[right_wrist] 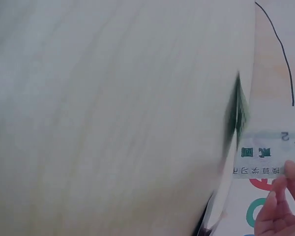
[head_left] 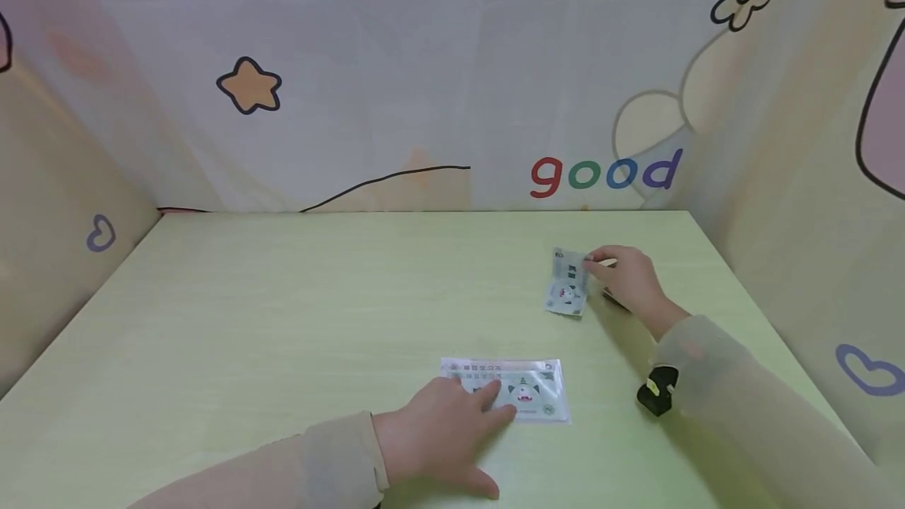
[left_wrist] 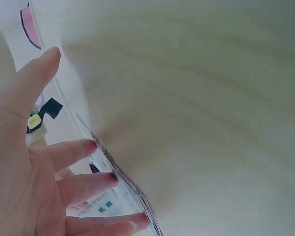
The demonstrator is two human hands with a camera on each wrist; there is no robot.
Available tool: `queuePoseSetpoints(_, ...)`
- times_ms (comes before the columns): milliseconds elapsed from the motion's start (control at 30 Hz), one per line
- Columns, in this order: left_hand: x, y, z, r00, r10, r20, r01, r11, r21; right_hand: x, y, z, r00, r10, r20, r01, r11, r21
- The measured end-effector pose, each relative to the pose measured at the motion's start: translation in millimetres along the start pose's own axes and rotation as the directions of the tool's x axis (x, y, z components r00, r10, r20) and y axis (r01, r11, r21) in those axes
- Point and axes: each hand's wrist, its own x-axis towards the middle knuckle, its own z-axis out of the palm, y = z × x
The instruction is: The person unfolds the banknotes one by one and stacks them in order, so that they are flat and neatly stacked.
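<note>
My right hand (head_left: 632, 281) pinches the edge of a small play banknote (head_left: 568, 283) between thumb and fingertips, at the right of the table. The note is creased across its middle, with printed characters on one half and a cartoon face on the other. In the right wrist view the note (right_wrist: 265, 152) shows a 2. My left hand (head_left: 445, 426) rests its spread fingers on a clear packet of play banknotes (head_left: 544, 391) near the front. The left wrist view shows the fingertips (left_wrist: 110, 179) along the packet's thin side, thumb held apart.
A dark flat item (head_left: 615, 299) lies partly hidden under my right hand. A black strap device (head_left: 657, 389) sits at my right wrist. The pale green table (head_left: 283, 297) is enclosed by printed cloth walls (head_left: 396, 77) at the back and both sides.
</note>
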Motion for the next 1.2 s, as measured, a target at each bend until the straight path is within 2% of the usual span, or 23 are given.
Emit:
queuePoseSetpoints(233,2.9,-2.4,-2.5,1.000,-0.007,-0.025,0.007,1.000,0.016,-6.6,-3,-6,0.998,0.056,0.041,-0.062,0.983,0.172)
queuePoseSetpoints(433,3.5,-6.6,-3.6,0.996,0.019,-0.087,-0.016,1.000,0.027,-15.9,-11,-8,0.996,0.019,0.092,-0.041,0.968,0.248)
queuePoseSetpoints(567,5.3,-9.7,-4.8,0.995,0.031,-0.095,-0.032,0.999,-0.011,-23.9,-16,-5,0.991,-0.017,0.131,-0.024,0.954,0.300)
queuePoseSetpoints(867,10.4,-13.1,-5.7,0.997,0.045,-0.069,-0.049,0.997,-0.053,-37.9,-27,10,0.975,-0.085,0.204,0.013,0.944,0.330)
queuePoseSetpoints(1000,12.2,-17.0,-1.1,0.993,0.036,-0.113,-0.043,0.997,-0.057,-41.2,-30,17,0.968,-0.111,0.224,0.036,0.949,0.315)
queuePoseSetpoints(1067,12.7,-20.3,0.0,0.984,-0.002,-0.177,-0.011,0.997,-0.073,-42.7,-32,20,0.964,-0.125,0.235,0.047,0.949,0.313)
queuePoseSetpoints(1100,12.9,-22.5,0.3,0.974,-0.031,-0.225,0.011,0.996,-0.087,-43.4,-33,21,0.961,-0.134,0.241,0.052,0.947,0.317)
queuePoseSetpoints(1133,12.8,-24.9,0.0,0.959,-0.067,-0.276,0.037,0.993,-0.112,-44.0,-34,22,0.958,-0.142,0.250,0.056,0.945,0.322)
queuePoseSetpoints(1200,12.5,-30.4,-1.3,0.912,-0.154,-0.381,0.093,0.980,-0.174,-45.2,-36,24,0.950,-0.159,0.270,0.063,0.940,0.334)
